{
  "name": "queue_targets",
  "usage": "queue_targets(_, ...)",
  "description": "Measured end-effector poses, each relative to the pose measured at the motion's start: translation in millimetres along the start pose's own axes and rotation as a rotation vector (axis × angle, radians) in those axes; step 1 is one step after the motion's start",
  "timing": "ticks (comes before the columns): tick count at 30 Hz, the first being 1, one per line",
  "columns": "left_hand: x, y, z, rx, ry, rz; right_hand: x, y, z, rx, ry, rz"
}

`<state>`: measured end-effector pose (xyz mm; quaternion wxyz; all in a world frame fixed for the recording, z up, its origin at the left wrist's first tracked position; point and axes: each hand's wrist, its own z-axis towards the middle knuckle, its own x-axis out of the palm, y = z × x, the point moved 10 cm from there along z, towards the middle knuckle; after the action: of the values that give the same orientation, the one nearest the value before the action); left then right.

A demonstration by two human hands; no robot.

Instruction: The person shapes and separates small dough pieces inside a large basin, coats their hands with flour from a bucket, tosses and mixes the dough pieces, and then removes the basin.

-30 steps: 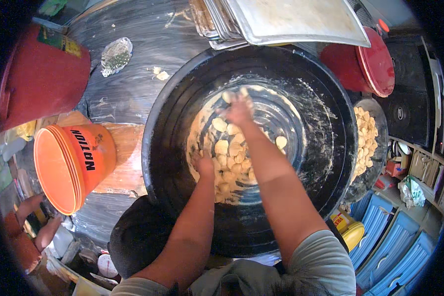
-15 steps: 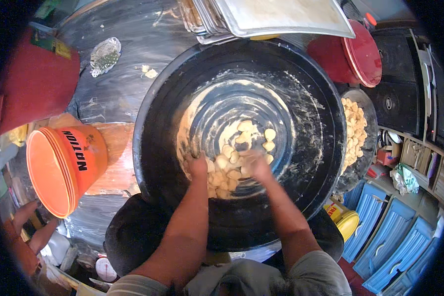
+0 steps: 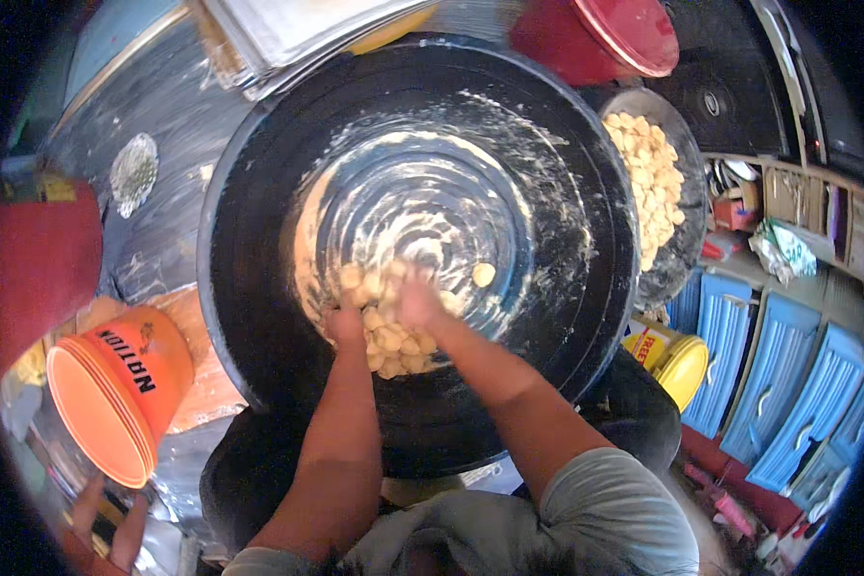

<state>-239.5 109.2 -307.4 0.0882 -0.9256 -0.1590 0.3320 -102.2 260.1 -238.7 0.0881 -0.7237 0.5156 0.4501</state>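
A large black round tub [image 3: 581, 365] with flour streaks in ridged rings fills the middle. In its lower middle lies a pile of several pale, round dough pieces [image 3: 390, 342], with one piece [image 3: 483, 275] apart to the right. My left hand [image 3: 344, 323] is at the pile's left edge, its fingers partly hidden among the pieces. My right hand [image 3: 419, 296] is on the upper right of the pile, smeared by motion; what it holds, if anything, cannot be made out.
A bowl of similar pieces [image 3: 648, 182] sits right of the tub, metal trays [image 3: 288, 24] behind it. Orange [image 3: 106, 403] and red buckets [image 3: 586, 29], a yellow pail [image 3: 677, 370], blue plastic panels [image 3: 768, 394] and another person's limbs [image 3: 115, 528] surround it.
My right hand reached to the upper part of the tub, then came back down to the pile beside my left hand. Scattered pieces are more gathered. The camera view has shifted and turned.
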Motion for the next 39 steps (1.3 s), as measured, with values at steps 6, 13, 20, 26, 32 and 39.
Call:
queue_targets(6,-7.5,-23.9,-18.4,0.121,0.023,-0.227,-36.3,20.5,-69.3,-0.457,0.047,0.506)
queue_targets(13,-10.4,-55.7,-36.9,0.348,-0.111,0.052,-68.3,-190.6,-76.5,0.554,-0.358,0.368)
queue_targets(20,47.7,-26.4,11.1,0.527,0.282,0.535,68.6,-101.8,-86.6,0.408,-0.038,0.788)
queue_targets(26,47.8,-2.7,-35.1,0.181,0.736,0.204,147.3,-20.7,-133.8,0.744,0.552,1.651)
queue_targets(32,79.8,5.2,-57.9,0.187,0.89,0.016,134.6,-16.4,-107.2,0.542,0.244,1.817)
queue_targets(39,80.6,-5.4,-126.1,-0.268,1.145,-0.198,115.5,3.0,-138.9,0.668,0.363,2.054)
